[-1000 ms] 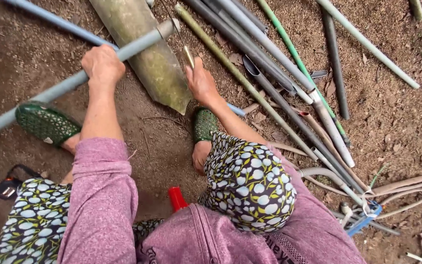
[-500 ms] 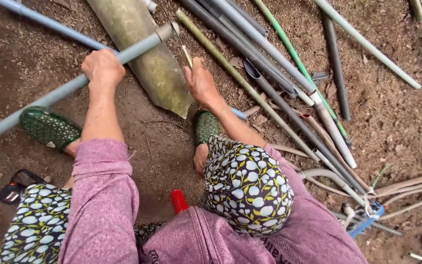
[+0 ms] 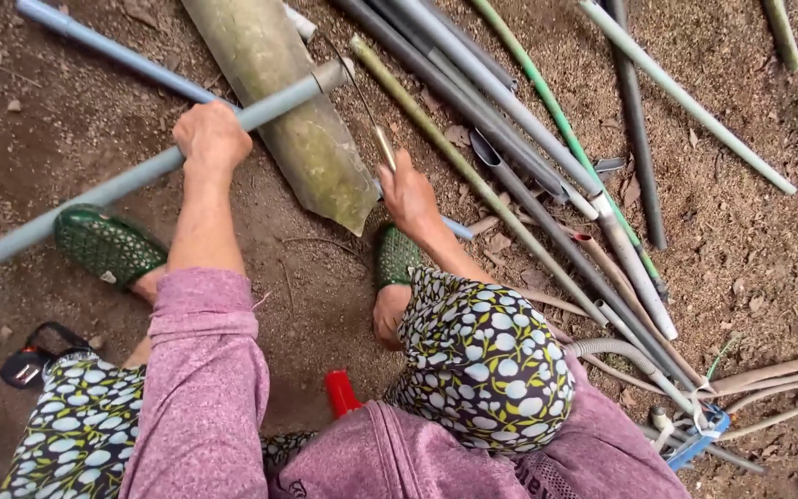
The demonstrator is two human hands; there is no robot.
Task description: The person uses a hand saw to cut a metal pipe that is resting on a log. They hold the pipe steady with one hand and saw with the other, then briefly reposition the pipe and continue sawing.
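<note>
Head view, looking down at a seated person on bare brown earth.

Left hand [image 3: 211,139]: fingers wrapped fully round a long pale grey-blue plastic pipe [image 3: 131,180], gripping it from above. The pipe runs from the near left edge up and right, its cut end [image 3: 330,74] resting across a broad olive-green split half-pipe [image 3: 288,111] that lies on the ground in the far middle.

Right hand [image 3: 408,194]: closed round the handle of a thin metal saw blade [image 3: 367,115], which slants up and left to touch the grey-blue pipe close to its cut end.

Second light blue pipe [image 3: 108,46]: lying on the ground, far left, passing under the green half-pipe.

Green perforated rubber sandals: one [image 3: 108,245] left under the held pipe, one [image 3: 397,254] just below the right hand.

Heap of long grey, green and tan pipes and canes [image 3: 547,157]: right of the right hand, running from far to near right.

Red object [image 3: 342,393]: near, between the knees, mostly hidden.
</note>
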